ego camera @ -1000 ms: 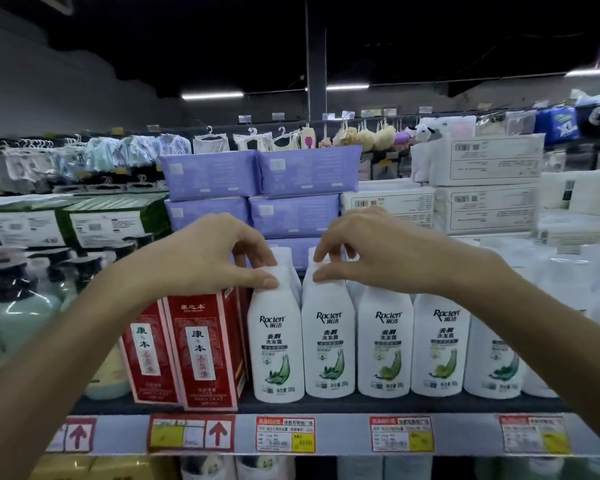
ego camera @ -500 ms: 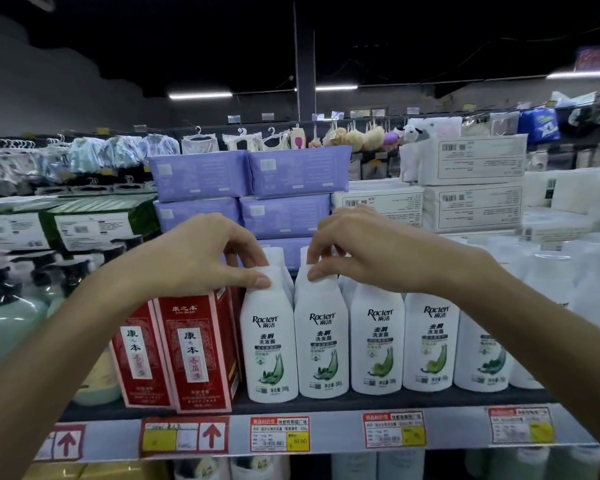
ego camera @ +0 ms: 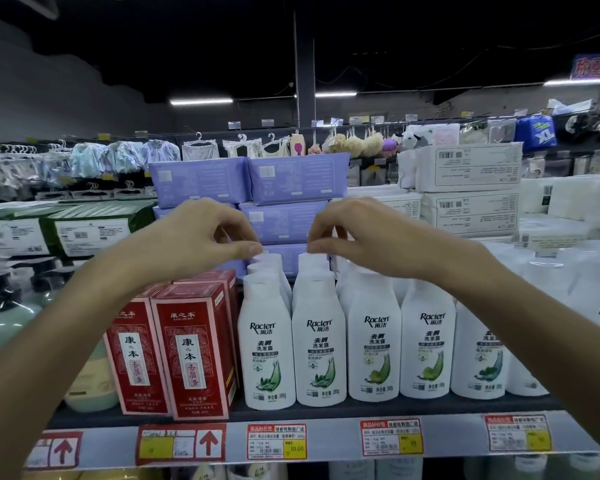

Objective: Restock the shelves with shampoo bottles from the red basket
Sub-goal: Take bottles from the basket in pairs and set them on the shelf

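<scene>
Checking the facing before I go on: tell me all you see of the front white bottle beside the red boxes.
The front white bottle looks like plastic, with sloped shoulders and a wide cap. Its label faces out: Raclen, Chinese text, a green leaf. It stands upright at the shelf edge, close by the red boxes on its left, a twin bottle on its right, more behind. Neither the left hand nor the right hand touches it.
</scene>
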Demonstrator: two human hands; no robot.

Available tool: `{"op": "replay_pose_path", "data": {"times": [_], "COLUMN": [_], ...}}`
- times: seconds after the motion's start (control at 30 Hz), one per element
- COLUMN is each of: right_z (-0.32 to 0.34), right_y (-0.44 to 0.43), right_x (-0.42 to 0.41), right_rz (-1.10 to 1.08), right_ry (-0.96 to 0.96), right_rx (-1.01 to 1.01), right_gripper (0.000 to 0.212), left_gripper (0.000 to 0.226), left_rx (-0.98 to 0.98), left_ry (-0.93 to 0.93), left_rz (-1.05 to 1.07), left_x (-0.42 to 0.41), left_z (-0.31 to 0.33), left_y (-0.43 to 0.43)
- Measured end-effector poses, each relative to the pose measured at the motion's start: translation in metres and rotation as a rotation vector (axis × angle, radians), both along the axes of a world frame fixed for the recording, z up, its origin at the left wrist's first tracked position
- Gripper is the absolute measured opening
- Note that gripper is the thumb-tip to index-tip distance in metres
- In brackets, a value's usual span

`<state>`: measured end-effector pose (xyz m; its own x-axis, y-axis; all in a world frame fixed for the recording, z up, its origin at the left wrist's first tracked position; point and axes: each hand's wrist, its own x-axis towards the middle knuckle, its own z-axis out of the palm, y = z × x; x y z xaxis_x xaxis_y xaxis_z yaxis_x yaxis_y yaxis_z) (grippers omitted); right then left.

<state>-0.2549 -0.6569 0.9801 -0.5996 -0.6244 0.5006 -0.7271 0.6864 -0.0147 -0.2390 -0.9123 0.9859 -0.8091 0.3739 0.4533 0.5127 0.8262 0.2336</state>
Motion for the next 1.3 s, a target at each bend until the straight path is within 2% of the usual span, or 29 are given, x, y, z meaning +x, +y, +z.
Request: {"op": "replay_pose_path", "data": {"times": [0.1,0.2,0.3,1.1,1.3], "right_z": [0.008,0.009,0.005,0.001,0.004], "right_y": [-0.002,-0.005,-0.007,-0.004,-0.001], "right_x": [-0.014,-0.024,-0.028,-0.034,-0.039], "right_rz": [-0.057,-0.1,-0.101,-0.024,0.012], "right_ry": [-0.036,-0.132,-0.197,-0.168,-0.219], "right_rx": [0.052,0.145,0.155,0.121,0.104], "right_gripper": [0.016,0.017,0.023,0.022,0.018], "left_gripper": [0.006,0.012,0.017,0.013,0.013], "left_rx": [-0.078,-0.11,-0.116,-0.143,-0.139], "left_ry": [-0.025,-0.106,-0.146,-0.191,-0.201], "left_rz": [0.021,0.022,-0.001,-0.108,-0.104], "left_x": [-0.01,-0.02,-0.027,-0.03,-0.029], "left_z": [0.006,0.004,0.0,0.0,0.001], "left_y": [0.001,0.002,0.002,0.003,0.004]}}
